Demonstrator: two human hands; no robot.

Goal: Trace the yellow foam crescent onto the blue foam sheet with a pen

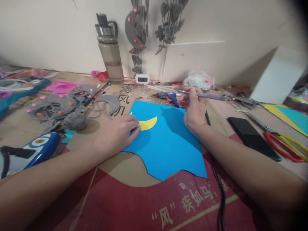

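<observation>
A blue sheet of paper (173, 141) with curved cut-outs along its near edge lies on printed cardboard. My left hand (120, 130) rests on the sheet's left side, its fingers closed over one end of a yellow paper crescent (148, 124). Above the sheet's far right corner, my right hand (195, 112) has thumb and fingers pinched together at a slim, purplish pen-like stick (211, 96). Its exact kind is unclear. Just behind the sheet lies a blue glue gun (168, 97), partly hidden by the right hand.
Left are grey felt crescents with coloured dots (61, 106), a yarn ball (75, 120) and a blue-and-white device (40, 146). A water bottle (110, 57) and small clock (142, 79) stand behind. Right lie a black phone (252, 138), scissors (279, 138) and a black cord (220, 189).
</observation>
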